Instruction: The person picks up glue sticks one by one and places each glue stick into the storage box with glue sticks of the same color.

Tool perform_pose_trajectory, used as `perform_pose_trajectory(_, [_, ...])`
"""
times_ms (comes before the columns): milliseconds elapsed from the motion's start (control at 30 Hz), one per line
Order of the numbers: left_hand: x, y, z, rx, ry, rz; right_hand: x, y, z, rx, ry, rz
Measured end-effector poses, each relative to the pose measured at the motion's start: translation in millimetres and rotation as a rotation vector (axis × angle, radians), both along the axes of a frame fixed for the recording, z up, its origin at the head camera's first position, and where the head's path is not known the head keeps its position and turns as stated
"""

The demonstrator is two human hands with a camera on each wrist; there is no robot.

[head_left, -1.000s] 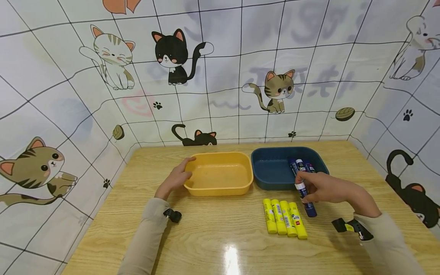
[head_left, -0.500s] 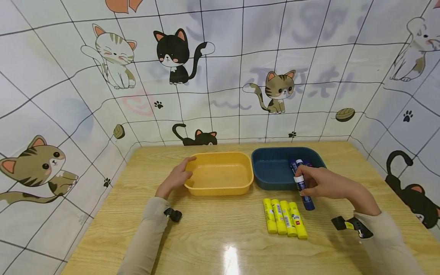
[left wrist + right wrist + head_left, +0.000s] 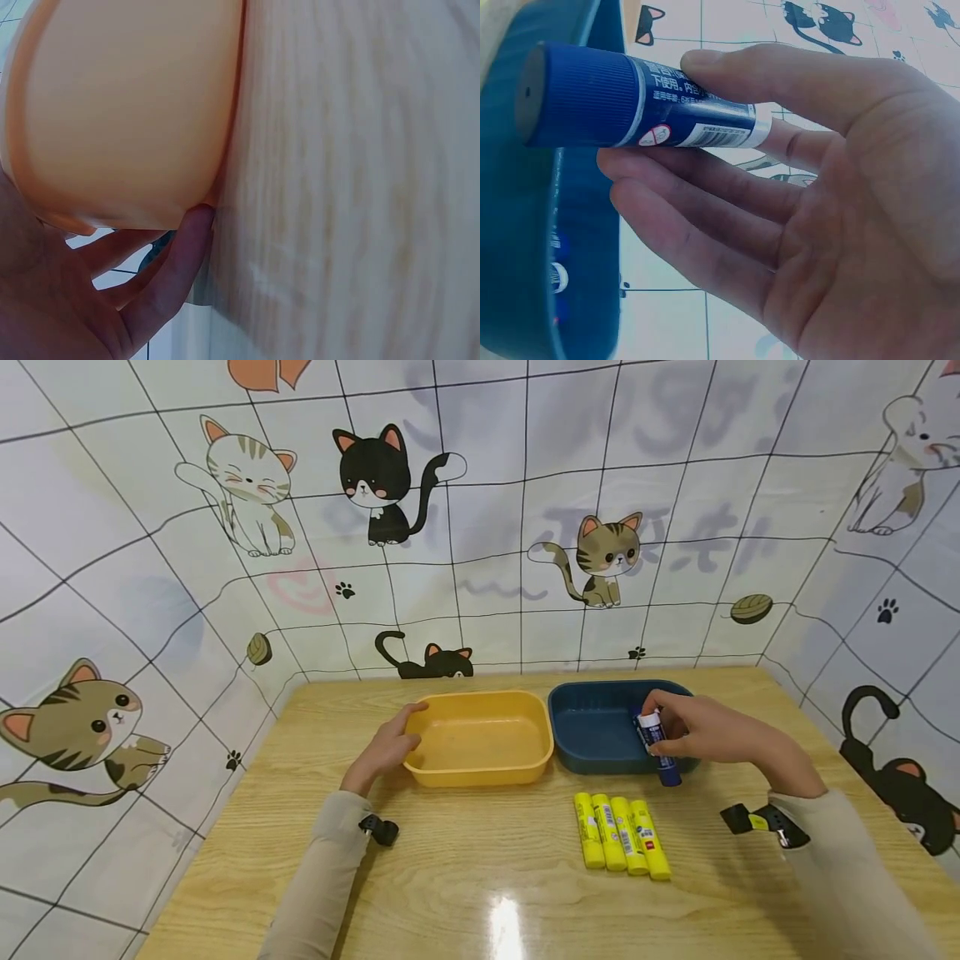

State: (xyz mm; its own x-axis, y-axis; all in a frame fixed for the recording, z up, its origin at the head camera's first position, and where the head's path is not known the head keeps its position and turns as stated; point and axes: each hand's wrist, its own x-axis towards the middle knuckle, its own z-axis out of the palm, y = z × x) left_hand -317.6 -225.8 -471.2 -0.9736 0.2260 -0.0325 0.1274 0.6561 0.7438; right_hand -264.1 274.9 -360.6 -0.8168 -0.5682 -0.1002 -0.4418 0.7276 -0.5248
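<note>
The blue glue stick (image 3: 655, 733) is pinched in the right hand (image 3: 712, 727), thumb on its printed label and the other fingers along the opposite side, with the lower fingers reaching out nearly straight beneath it. It slants across the near right rim of the blue bin (image 3: 596, 767), white end far, dark blue end near; whether it touches the rim I cannot tell. The right arm comes in from the near right, wrist above the counter (image 3: 450, 877). At the left, the left hand (image 3: 381, 750) holds the yellow bin (image 3: 480, 778), thumb over the left rim and fingers against the outer wall. Other blue sticks (image 3: 559, 277) lie inside the blue bin; four yellow sticks (image 3: 628, 839) lie side by side nearer.
</note>
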Motion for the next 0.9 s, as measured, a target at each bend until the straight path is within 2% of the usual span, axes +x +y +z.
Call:
perform_pose_trajectory(167, [-1.1,-1.5,-0.1,0.001,-0.006,-0.007,-12.7,-4,12.0,-0.003,0.002,0.001])
perform_pose_trajectory(367, [-2.7,-2.8,0.0,0.015,-0.011,-0.012,-29.3,-7,20.6,-0.013,-0.044,-0.008])
perform_pose_trajectory(900, [-5.1,-2.8,-2.2,-0.007,0.012,-0.005,-78.2,-7,15.0,0.068,-0.188,-0.011])
